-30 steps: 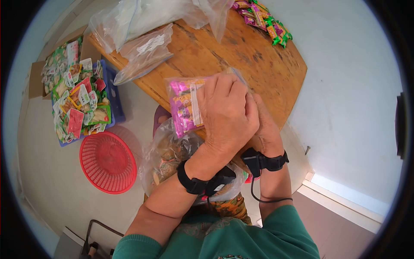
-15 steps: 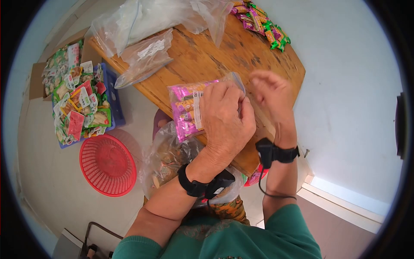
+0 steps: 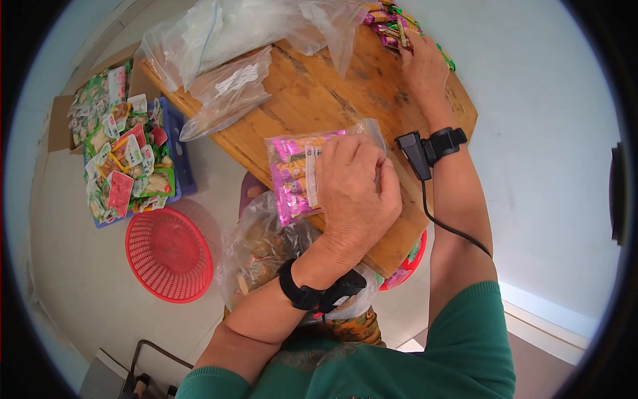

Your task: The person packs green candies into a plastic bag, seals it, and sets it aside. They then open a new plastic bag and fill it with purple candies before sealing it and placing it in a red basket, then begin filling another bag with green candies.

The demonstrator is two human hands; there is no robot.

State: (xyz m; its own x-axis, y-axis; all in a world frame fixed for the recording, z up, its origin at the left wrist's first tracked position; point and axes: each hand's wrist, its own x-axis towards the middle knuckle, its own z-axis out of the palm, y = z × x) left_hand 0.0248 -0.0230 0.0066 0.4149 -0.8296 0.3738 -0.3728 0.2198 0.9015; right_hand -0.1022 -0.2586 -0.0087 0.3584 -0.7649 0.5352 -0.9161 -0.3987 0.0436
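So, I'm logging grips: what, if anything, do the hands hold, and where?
Left hand: the clear bag, by its side at picture right. Right hand: at the packet pile; any grip there unclear.

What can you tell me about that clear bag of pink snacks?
The clear bag looks like thin, shiny plastic. Inside, pink-purple packets with yellow-orange patches lie in a row. A white printed strip crosses it. It lies on the wooden table, one corner past the edge. The left hand covers its right part; whether it is sealed, I cannot tell.
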